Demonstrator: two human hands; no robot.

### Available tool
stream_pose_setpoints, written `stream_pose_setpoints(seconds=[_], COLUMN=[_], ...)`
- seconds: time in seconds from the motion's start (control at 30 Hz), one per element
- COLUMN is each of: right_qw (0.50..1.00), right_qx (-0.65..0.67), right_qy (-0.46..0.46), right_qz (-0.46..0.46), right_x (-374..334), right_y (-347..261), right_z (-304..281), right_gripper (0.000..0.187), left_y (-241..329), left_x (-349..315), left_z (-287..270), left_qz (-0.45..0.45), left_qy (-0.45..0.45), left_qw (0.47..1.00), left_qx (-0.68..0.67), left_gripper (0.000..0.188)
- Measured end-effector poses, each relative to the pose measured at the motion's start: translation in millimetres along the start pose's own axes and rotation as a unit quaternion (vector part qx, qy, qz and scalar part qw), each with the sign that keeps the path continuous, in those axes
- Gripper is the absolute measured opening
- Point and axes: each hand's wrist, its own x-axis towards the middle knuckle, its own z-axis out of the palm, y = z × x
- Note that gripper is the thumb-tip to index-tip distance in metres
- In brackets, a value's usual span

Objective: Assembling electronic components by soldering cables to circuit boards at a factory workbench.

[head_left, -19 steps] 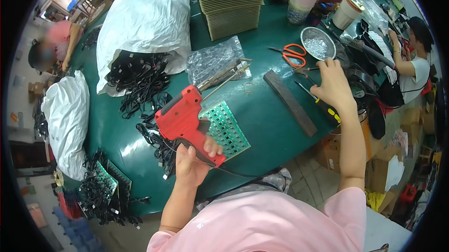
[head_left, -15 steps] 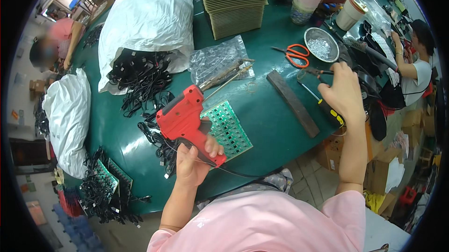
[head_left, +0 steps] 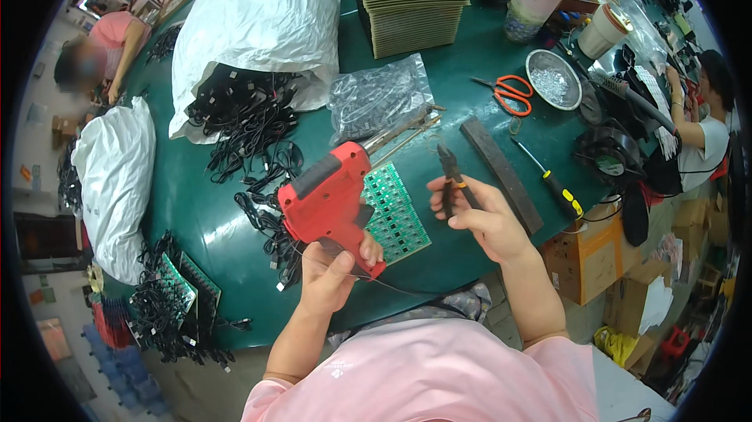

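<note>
1. The left hand [head_left: 329,275] is wrapped around the grip of a red soldering gun [head_left: 323,196], whose long metal tips slant far and right.
2. The right hand [head_left: 492,222] holds cutting pliers [head_left: 448,167], with the handles spread among its fingers and the head pointing far.
3. Between the two hands, a green circuit board panel [head_left: 398,217] lies on the green table [head_left: 196,206], partly covered by the gun.
4. Right of the pliers lies a dark bar [head_left: 501,175], then a yellow-and-black screwdriver [head_left: 561,193].
5. Farther off are orange-handled scissors [head_left: 514,96], just left of a metal bowl [head_left: 575,83].
6. On the far left, black cables [head_left: 243,101] spill from a white sack [head_left: 251,18], left of a clear plastic bag [head_left: 380,97].
</note>
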Motion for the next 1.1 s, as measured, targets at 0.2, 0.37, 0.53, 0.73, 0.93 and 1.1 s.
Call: stream_pose_setpoints(seconds=[0.2, 0.37, 0.53, 0.73, 0.93, 1.1], right_qw=[0.999, 0.999, 0.999, 0.998, 0.999, 0.999], right_qx=[-0.015, -0.035, -0.028, -0.044, -0.032, -0.031], right_qy=[-0.031, -0.032, -0.042, -0.025, -0.017, -0.017], right_qz=[-0.002, -0.010, -0.015, -0.022, -0.022, -0.023], right_x=[10.9, 14.3, 17.2, 20.5, 20.3, 19.4], right_y=[3.8, 1.6, 3.7, 5.3, 1.8, -0.6], right_z=[14.2, 17.5, 17.7, 15.8, 18.3, 17.5], right_gripper=[0.054, 0.059, 0.052, 0.043, 0.033, 0.033], left_y=[-3.1, -2.6, -3.0, -5.6, -5.4, -8.7], left_x=[-5.8, -7.9, -8.1, -8.5, -8.3, -9.2], left_z=[-4.2, -0.8, -0.6, -5.1, -4.1, -1.8], left_qz=[0.017, 0.006, -0.006, 0.011, 0.009, 0.027], left_qy=[-0.013, -0.002, 0.010, -0.017, -0.017, -0.026], left_qw=[1.000, 1.000, 0.999, 1.000, 1.000, 0.998], left_qx=[0.007, 0.018, 0.033, -0.004, 0.003, 0.051], left_gripper=[0.031, 0.047, 0.066, 0.031, 0.032, 0.028])
